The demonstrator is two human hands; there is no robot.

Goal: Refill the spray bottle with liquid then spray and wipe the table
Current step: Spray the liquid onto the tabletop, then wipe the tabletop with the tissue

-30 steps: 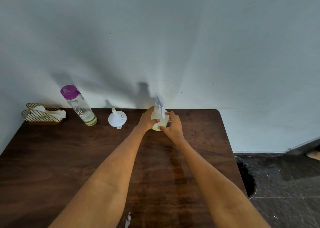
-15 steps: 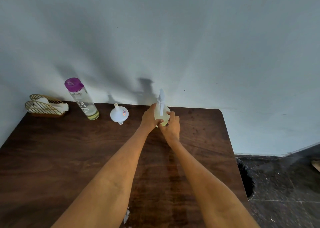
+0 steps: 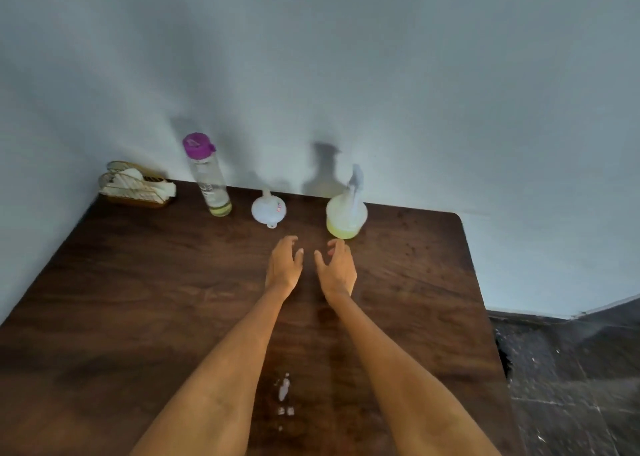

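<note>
Hands free, spray bottle standing by the wall

Spray bottle [image 3: 346, 214] stands upright at the far edge of the surface [image 3: 138, 299], yellowish liquid in its base. We see our left hand [image 3: 283, 263] and right hand [image 3: 336, 269] hovering just short of it, fingers loosely curled, grasping nothing. A white funnel [image 3: 268, 209] sits left of it.

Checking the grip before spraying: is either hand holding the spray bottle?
No, both hands hover open, short of the spray bottle.
</note>
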